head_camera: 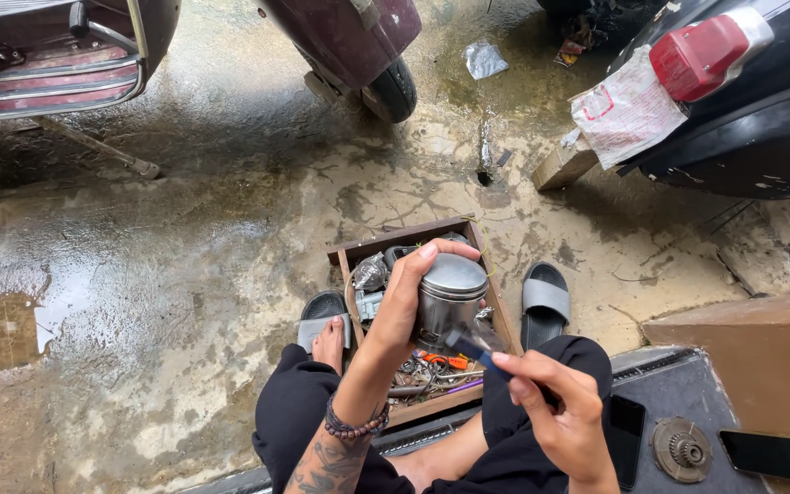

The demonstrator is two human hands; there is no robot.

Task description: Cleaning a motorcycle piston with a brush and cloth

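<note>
The left hand (401,306) is gripping a shiny silver metal cylindrical piston (450,297), fingers (432,249) curling over its domed top; it is hovering above the shallow wooden parts box (395,234). The right hand (555,407) is pinching a small dark blue-tipped tool (473,344), its tip just beside the piston's lower wall.

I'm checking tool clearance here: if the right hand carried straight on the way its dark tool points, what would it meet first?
Most likely the metal piston held in the left hand; the right hand aims its tool at its lower side, though depth is unclear.

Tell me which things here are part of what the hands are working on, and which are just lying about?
In hand:
- metal piston, gripped by the left hand
- small blue-tipped tool, held by the right hand
- wooden parts box beneath them

Lying about:
- two phones
- round gear part
- grey sandal
- parked scooters
- plastic wrapper
</note>
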